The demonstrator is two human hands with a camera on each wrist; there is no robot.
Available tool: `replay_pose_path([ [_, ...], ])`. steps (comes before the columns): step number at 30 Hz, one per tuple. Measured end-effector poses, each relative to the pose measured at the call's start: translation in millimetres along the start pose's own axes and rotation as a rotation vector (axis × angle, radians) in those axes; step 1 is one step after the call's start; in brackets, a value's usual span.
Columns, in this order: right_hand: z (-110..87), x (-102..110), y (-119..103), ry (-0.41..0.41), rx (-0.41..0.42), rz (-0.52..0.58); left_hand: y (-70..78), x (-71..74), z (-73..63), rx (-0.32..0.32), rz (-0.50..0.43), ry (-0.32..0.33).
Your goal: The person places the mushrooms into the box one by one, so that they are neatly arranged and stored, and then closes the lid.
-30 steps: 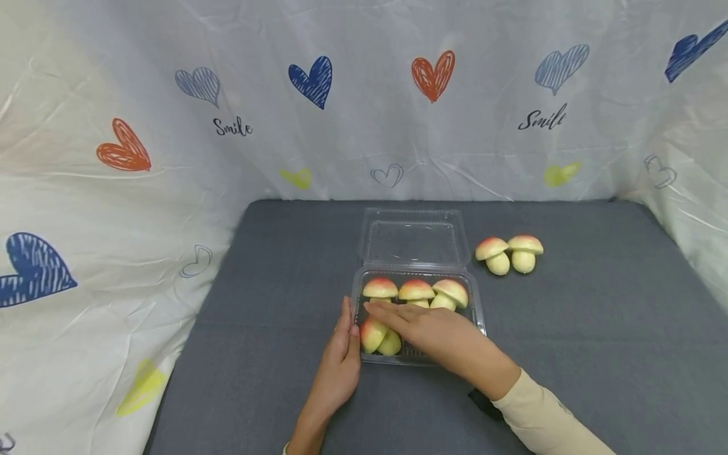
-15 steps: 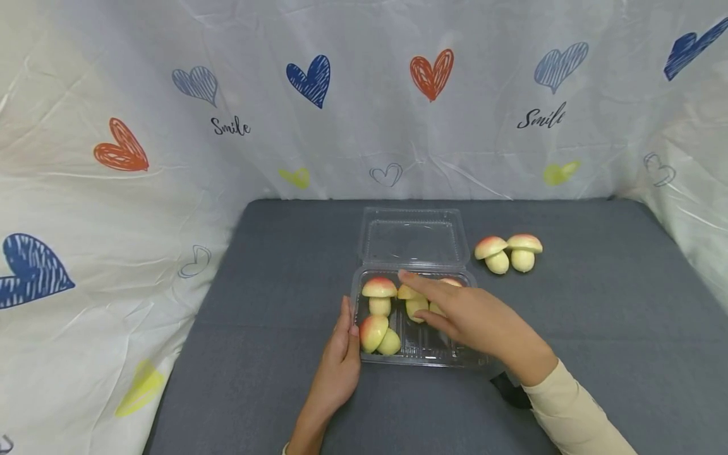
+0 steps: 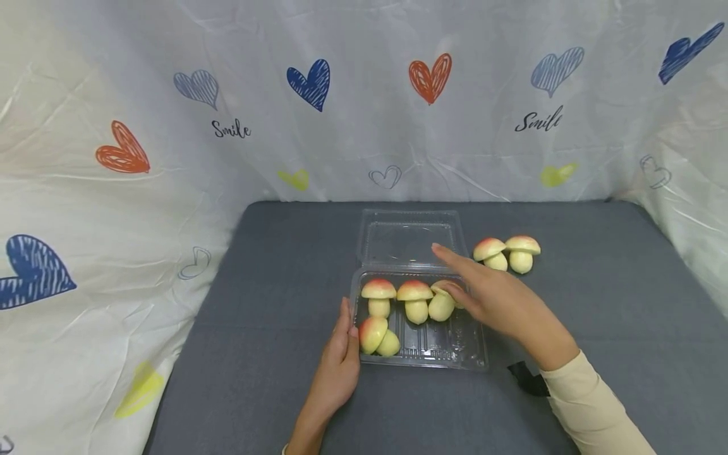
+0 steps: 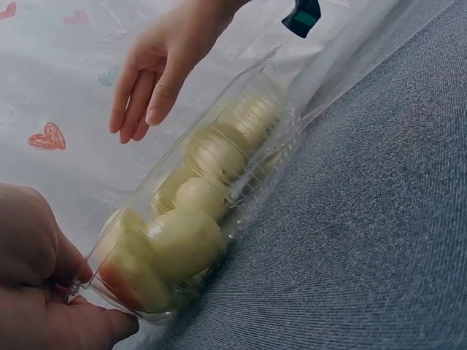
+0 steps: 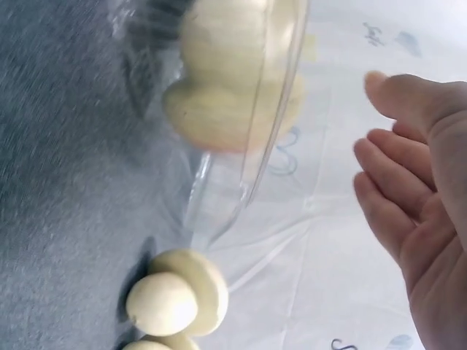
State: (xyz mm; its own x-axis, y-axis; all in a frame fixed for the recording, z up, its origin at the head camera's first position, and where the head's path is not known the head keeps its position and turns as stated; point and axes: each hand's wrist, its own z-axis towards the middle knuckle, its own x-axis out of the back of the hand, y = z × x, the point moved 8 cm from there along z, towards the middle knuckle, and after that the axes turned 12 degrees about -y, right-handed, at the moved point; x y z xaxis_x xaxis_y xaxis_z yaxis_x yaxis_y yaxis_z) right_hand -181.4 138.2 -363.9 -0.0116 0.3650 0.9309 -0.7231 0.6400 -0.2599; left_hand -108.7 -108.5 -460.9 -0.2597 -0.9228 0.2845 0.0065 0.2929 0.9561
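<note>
The left hand (image 3: 335,363) pinches the clear clamshell box (image 3: 432,362) on the table (image 3: 267,284) at nine o'clock; tugging could roll its four mushrooms (image 3: 414,292). The empty right hand (image 3: 503,303), fingers outstretched near three o'clock, might knock the loose mushroom pair (image 3: 521,255) at two.

The bench (image 3: 273,284) was faced in matt, woven cloth. The box (image 3: 423,346) near its far edge was glossy, ribbed plastic, the mushrooms (image 3: 415,301) smooth, the curtain (image 3: 478,133) beyond creased, faintly shiny.
</note>
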Motion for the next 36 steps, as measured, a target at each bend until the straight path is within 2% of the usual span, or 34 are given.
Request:
replay_pose_path([
  [4, -5.0, 7, 14, 0.058, -0.069, -0.022, 0.3, -1.0, -0.1, 0.005, -0.001, -0.006],
  [10, -16.8, 14, 40, 0.098, -0.193, -0.009, 1.2, -1.5, 0.1, -0.001, -0.003, -0.011],
  [20, -37.6, 24, 67, 0.153, -0.252, -0.029, 1.0, -0.8, 0.4, 0.000, 0.003, -0.012],
  [36, -60.5, 20, 101, 0.086, -0.355, -0.002, 1.8, -1.1, -0.4, -0.002, 0.014, -0.009],
])
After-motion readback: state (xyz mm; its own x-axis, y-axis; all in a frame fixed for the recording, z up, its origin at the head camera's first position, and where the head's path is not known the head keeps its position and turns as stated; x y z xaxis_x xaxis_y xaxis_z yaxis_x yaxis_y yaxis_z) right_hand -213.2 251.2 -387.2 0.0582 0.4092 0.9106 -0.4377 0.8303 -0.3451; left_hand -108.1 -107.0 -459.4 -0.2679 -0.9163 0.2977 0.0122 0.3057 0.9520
